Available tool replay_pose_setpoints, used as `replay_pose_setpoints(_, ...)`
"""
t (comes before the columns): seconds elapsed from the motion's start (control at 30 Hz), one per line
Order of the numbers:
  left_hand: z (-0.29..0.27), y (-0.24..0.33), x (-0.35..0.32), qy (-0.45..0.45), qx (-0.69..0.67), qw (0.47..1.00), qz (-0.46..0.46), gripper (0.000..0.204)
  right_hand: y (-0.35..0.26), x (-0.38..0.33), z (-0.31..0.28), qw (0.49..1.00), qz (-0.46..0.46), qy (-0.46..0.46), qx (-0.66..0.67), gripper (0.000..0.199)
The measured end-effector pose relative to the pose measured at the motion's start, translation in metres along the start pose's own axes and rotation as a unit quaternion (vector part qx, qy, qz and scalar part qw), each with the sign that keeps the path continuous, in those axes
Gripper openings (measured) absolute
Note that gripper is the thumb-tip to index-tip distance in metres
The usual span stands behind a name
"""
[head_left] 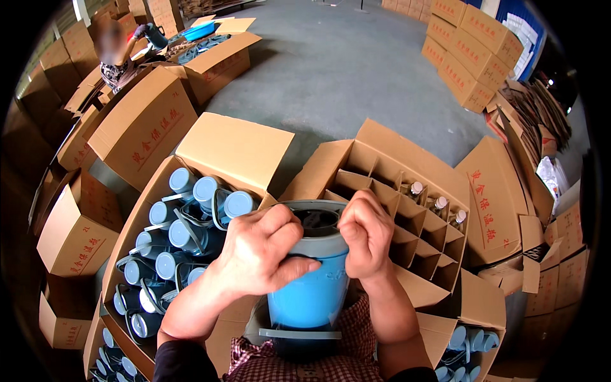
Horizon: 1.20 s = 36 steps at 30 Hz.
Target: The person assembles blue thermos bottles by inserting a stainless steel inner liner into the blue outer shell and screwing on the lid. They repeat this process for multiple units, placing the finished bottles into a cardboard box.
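A blue thermos flask body (307, 299) with a grey collar (318, 246) stands upright against my front, its dark opening facing up. My left hand (258, 245) is closed on the left side of the collar, fingers curled at the rim and thumb stretched along the front. On the other side my right hand (367, 234) grips the rim, its fingers bent and partly hidden. A grey handle strip (299, 333) crosses the lower end of the flask. What lies deep inside the opening is too dark to make out.
Left, an open carton (229, 149) holds several blue-lidded flasks (188, 234). Right, a divided carton (407, 210) has several glass liners (439, 204) in its cells. More flasks (468, 340) sit lower right. Stacked cartons (474, 54) stand far right; a person (118, 63) works far left.
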<state>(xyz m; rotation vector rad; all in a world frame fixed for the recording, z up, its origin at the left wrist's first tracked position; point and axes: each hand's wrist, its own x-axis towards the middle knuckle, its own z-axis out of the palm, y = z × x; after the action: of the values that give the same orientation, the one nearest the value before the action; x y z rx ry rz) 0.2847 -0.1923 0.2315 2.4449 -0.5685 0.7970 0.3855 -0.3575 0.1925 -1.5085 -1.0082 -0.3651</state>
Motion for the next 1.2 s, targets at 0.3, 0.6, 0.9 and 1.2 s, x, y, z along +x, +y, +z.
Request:
replay_pose_setpoints(0.3,-0.002,0.023,0.022,-0.138,0.138,0.978,-0.077,0.046,0.036,-0.004,0.011,0.974,0.041,0.003,0.223,0.046)
replay_pose_setpoints(0.6,0.011,0.017,0.013,-0.086,0.120,0.985,-0.090,0.044,0.032,-0.011,0.021,0.980,0.109,0.070,0.151,0.048)
replay_pose_setpoints(0.9,0.009,0.013,0.010,-0.058,0.107,0.989,-0.089,0.043,0.093,-0.020,0.050,0.828,0.134,0.126,0.530,0.040)
replay_pose_setpoints(1.2,0.012,0.007,0.002,-0.021,0.106,0.991,-0.080,0.047,0.108,-0.023,0.058,0.759,0.102,0.089,0.637,0.041)
